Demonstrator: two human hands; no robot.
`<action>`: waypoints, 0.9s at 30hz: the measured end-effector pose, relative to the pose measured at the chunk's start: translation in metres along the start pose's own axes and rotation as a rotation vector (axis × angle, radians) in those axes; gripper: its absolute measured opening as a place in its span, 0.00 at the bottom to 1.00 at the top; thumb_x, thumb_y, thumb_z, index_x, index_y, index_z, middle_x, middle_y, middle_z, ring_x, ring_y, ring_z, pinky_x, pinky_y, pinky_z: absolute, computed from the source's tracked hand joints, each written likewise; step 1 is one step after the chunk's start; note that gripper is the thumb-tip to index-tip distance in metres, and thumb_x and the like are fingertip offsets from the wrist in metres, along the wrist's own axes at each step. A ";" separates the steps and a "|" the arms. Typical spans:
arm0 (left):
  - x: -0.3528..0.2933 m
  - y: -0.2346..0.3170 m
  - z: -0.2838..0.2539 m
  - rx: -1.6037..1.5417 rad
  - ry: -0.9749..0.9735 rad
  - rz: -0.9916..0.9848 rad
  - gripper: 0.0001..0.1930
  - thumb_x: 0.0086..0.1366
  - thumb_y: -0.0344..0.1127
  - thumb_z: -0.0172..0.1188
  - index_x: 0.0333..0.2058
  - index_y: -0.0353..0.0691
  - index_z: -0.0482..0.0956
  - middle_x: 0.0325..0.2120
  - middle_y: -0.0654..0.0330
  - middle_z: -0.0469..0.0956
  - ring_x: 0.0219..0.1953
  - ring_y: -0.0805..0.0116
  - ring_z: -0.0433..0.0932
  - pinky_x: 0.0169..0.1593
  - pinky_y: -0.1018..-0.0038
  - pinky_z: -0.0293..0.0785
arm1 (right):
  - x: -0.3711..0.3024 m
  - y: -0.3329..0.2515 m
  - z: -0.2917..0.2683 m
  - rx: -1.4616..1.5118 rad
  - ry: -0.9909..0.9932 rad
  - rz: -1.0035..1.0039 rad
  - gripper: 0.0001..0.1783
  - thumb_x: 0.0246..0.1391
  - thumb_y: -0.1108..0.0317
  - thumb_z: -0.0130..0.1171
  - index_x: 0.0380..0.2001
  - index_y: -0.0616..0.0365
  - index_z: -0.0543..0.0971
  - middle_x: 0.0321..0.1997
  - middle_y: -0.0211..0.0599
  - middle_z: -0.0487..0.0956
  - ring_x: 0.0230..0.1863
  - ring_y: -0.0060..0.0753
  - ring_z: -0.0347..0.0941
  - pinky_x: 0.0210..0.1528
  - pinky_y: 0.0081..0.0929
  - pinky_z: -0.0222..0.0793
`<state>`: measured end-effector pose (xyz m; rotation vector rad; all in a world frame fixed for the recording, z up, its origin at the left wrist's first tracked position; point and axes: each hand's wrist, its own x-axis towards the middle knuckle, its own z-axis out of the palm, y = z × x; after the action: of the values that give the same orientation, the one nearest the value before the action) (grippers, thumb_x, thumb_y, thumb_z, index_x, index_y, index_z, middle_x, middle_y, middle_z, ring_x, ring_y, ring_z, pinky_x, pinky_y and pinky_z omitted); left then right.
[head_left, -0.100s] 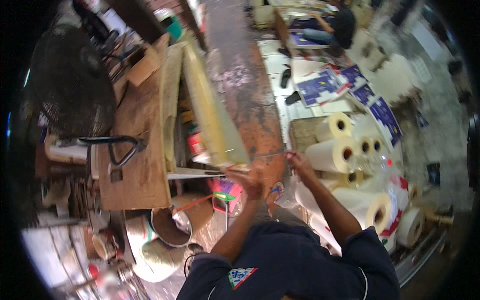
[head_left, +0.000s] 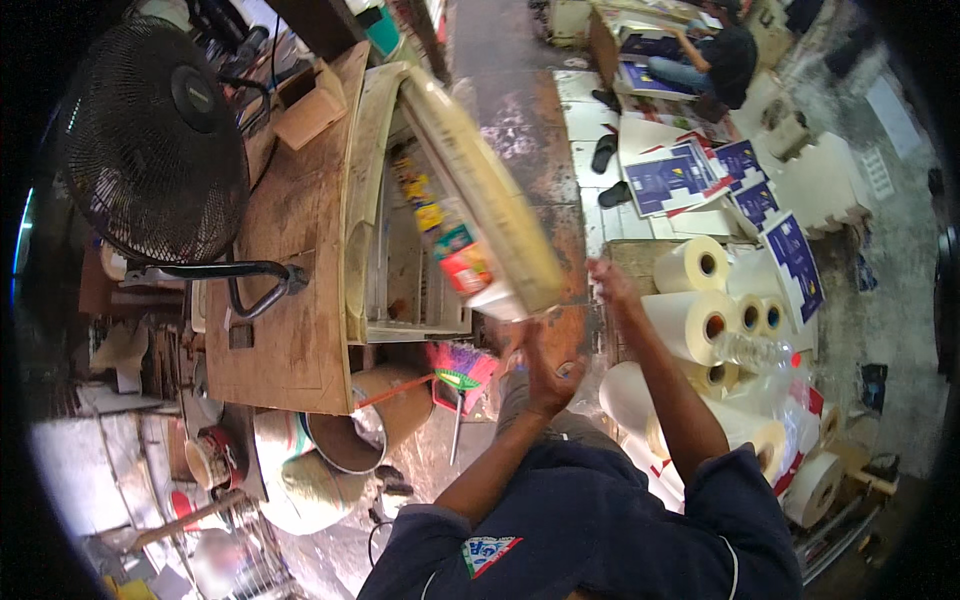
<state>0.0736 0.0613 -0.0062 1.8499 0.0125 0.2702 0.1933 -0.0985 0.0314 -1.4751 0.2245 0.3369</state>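
My left hand (head_left: 545, 372) is at the near lower edge of a cream refrigerator door (head_left: 490, 185), its fingers around that edge as far as I can see. The door stands partly open, with yellow packets (head_left: 424, 207) and a red-and-green carton (head_left: 462, 260) on its inner shelves. Behind it, the pale refrigerator body (head_left: 400, 285) shows its open inside. To the right, my right hand (head_left: 613, 283) is raised apart from the door, fingers curled together; a small pale spot at the fingertips is too small to name.
A brown wooden board (head_left: 285, 250) lies atop the refrigerator, with a black fan (head_left: 160, 140) beside it. Below are a cardboard drum (head_left: 400, 425) and a pink broom (head_left: 460, 365). Film rolls (head_left: 685, 325) are stacked at right. Farther off, a person (head_left: 715, 65) sits near printed sheets (head_left: 665, 185).
The door has swung farther out to the right, exposing its shelves and the refrigerator's inside. My left hand has moved right with it; my right hand is slightly higher. The whole view has shifted.
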 end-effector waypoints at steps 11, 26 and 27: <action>0.131 -0.216 -0.171 -1.301 1.316 -0.709 0.18 0.64 0.44 0.52 0.50 0.42 0.72 0.52 0.54 0.74 0.50 0.55 0.75 0.50 0.55 0.71 | 0.215 0.016 -0.173 0.393 0.382 -0.319 0.23 0.66 0.58 0.40 0.58 0.59 0.67 0.59 0.41 0.72 0.59 0.38 0.65 0.63 0.36 0.58; 0.050 -0.215 -0.026 -0.487 0.623 -1.176 0.24 0.63 0.34 0.58 0.58 0.44 0.67 0.54 0.58 0.73 0.51 0.60 0.75 0.49 0.63 0.73 | 0.369 0.080 -0.252 0.306 0.213 -0.224 0.34 0.64 0.44 0.43 0.62 0.59 0.65 0.64 0.39 0.67 0.63 0.39 0.62 0.67 0.40 0.55; 0.043 -0.226 -0.045 -0.377 0.587 -1.112 0.22 0.62 0.31 0.59 0.55 0.41 0.68 0.51 0.59 0.73 0.49 0.61 0.75 0.50 0.64 0.73 | 0.373 0.089 -0.251 0.308 0.206 -0.204 0.34 0.64 0.44 0.43 0.62 0.59 0.65 0.64 0.39 0.67 0.63 0.39 0.62 0.67 0.40 0.55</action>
<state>0.1358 0.1763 -0.2009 1.1094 1.2568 0.0070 0.5240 -0.3110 -0.2041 -1.2133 0.2752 -0.0161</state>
